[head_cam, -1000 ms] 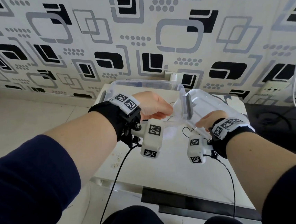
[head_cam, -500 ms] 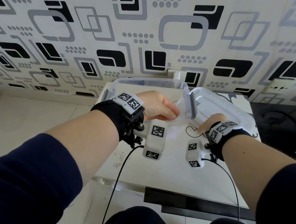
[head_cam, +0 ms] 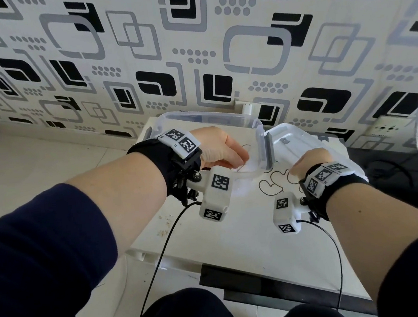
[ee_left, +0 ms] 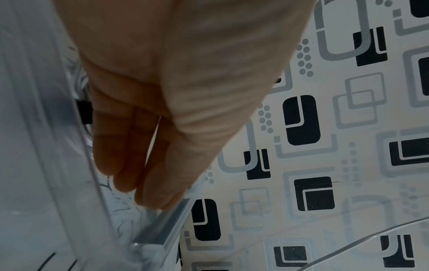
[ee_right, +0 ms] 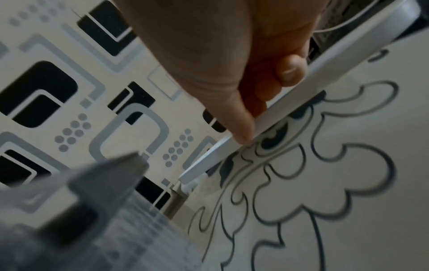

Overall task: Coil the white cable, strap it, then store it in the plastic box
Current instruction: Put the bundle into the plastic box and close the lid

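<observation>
Judging by the layout, I put the task near its end: my left hand (head_cam: 217, 148), fingers straight and pressed together, reaches into the plastic box (head_cam: 257, 128), where coiled cable (ee_left: 81, 80) with a dark strap (ee_left: 84, 111) shows beside my fingers. My right hand (head_cam: 310, 158), just beside the box, grips the lid (head_cam: 300, 136) edge; closing remains.

Navy sleeves (head_cam: 45, 250), black wristbands (head_cam: 162, 162), white tagged cameras (head_cam: 216, 193).
</observation>
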